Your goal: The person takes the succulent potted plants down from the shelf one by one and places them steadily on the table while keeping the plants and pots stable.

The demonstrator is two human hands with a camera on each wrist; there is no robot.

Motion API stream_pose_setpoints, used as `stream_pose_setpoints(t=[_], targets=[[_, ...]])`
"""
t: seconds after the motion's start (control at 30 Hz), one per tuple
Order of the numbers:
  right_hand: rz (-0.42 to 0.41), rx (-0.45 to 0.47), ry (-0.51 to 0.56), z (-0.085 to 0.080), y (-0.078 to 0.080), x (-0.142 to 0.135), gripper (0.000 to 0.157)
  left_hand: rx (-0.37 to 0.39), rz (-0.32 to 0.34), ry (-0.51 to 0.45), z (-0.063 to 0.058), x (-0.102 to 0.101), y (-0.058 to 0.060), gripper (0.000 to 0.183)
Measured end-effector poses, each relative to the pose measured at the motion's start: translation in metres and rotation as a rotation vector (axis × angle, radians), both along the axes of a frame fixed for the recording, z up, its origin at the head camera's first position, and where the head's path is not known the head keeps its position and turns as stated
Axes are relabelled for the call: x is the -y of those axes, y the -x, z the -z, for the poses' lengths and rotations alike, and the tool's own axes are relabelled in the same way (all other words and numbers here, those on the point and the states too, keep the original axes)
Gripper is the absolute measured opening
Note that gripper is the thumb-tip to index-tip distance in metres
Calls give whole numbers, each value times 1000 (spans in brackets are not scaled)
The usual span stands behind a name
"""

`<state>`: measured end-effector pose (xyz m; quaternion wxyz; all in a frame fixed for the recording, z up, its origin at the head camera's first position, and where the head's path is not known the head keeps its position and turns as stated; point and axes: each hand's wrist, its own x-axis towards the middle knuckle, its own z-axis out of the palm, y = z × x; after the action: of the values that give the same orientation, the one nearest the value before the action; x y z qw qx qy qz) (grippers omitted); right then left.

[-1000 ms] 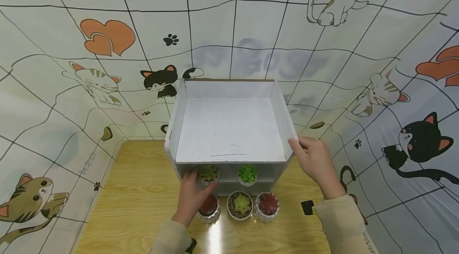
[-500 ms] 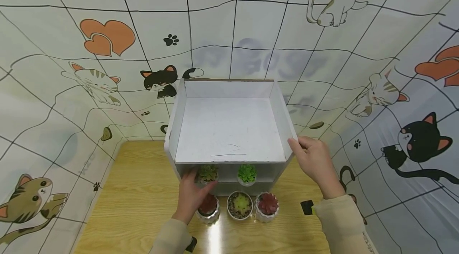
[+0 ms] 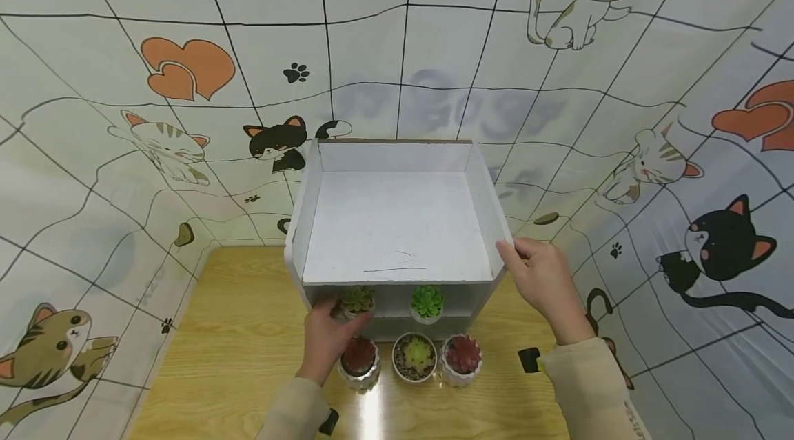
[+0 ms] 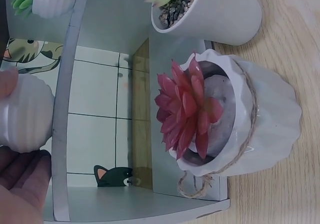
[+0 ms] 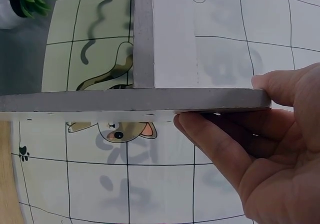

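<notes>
My left hand (image 3: 327, 342) grips a small white ribbed pot (image 4: 27, 113) with a green succulent (image 3: 358, 299), at the left of the middle shelf. Thumb and fingers lie on opposite sides of that pot in the left wrist view. At the right side of the white shelf unit (image 3: 397, 226), my right hand (image 3: 547, 281) pinches the upper edge of the side panel (image 5: 215, 99) between thumb and fingers. To the right of the held pot, a second potted green succulent (image 3: 427, 301) stands on the same shelf.
On the wooden table (image 3: 229, 357), before the unit, stand a red succulent in a twine-tied white pot (image 4: 270, 119), a pale green succulent (image 3: 415, 355) and another red succulent (image 3: 462, 355). A cat-printed cloth (image 3: 397, 47) hangs behind and at the sides.
My left hand has shifted slightly left along the shelf with the potted green succulent. My right hand keeps its hold on the side panel. The head view has tilted a little.
</notes>
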<state>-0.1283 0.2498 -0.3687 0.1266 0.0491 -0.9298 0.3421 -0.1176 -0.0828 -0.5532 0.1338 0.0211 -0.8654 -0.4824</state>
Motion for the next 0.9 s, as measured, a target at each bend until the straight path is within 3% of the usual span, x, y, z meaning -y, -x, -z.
stream_pose_setpoints(t=[0.47, 0.9], targets=[[10, 7, 14, 0, -1, 2, 38, -48, -27, -27, 4, -2, 0, 47], [16, 31, 23, 0, -2, 2, 38, -35, -9, -29, 2, 3, -5, 41]])
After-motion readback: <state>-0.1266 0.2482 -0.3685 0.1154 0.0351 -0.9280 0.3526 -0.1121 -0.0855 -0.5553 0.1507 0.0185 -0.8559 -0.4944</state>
